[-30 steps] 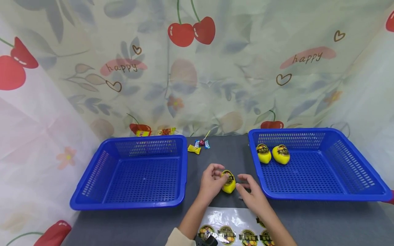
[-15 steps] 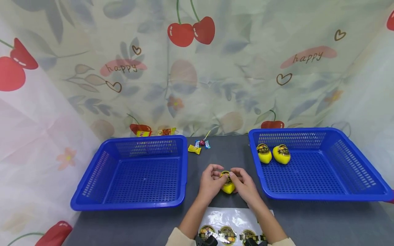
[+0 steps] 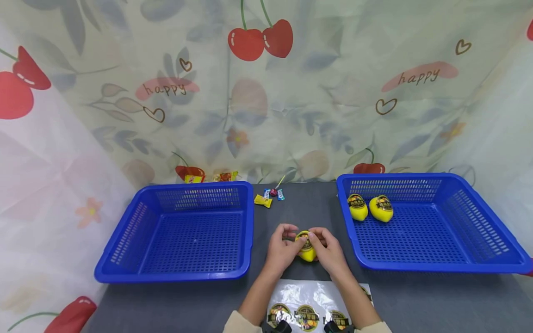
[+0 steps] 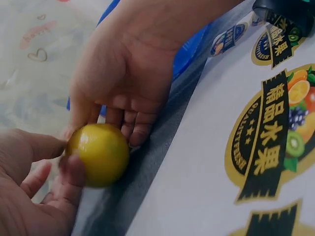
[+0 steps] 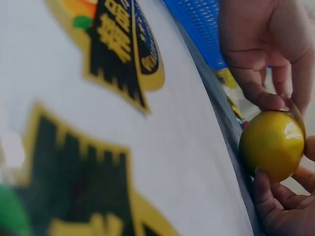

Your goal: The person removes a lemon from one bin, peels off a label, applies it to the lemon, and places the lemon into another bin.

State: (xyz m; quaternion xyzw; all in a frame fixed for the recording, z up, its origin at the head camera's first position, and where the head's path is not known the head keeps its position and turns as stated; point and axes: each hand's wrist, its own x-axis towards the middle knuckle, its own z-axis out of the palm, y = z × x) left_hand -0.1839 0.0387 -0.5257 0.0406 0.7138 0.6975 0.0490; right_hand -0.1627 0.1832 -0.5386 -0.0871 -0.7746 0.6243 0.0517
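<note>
A yellow lemon [image 3: 308, 255] sits between the two hands on the dark table, with a black and gold label [image 3: 305, 239] on its upper side. In the head view the left hand [image 3: 281, 247] holds it from the left, thumb on the label. From the other side the right hand [image 3: 330, 252] grips it, its thumb at the label's right edge. The left wrist view shows the lemon [image 4: 101, 156] pinched between fingers of both hands. Fingertips meet its top and bottom in the right wrist view, where the lemon [image 5: 272, 146] shows a bare yellow side.
Just in front of the hands lies a white sheet [image 3: 306, 290] of round fruit labels. A blue basket [image 3: 200, 278] stands at left; another blue basket [image 3: 437, 267] at right holds two labelled lemons [image 3: 381, 210]. Behind are a yellow wrapped candy [image 3: 263, 201] and a lollipop [image 3: 273, 192].
The right hand has moved left from beside the lemon and now grips it. The left hand has stayed on the lemon, with both hands shifting slightly left.
</note>
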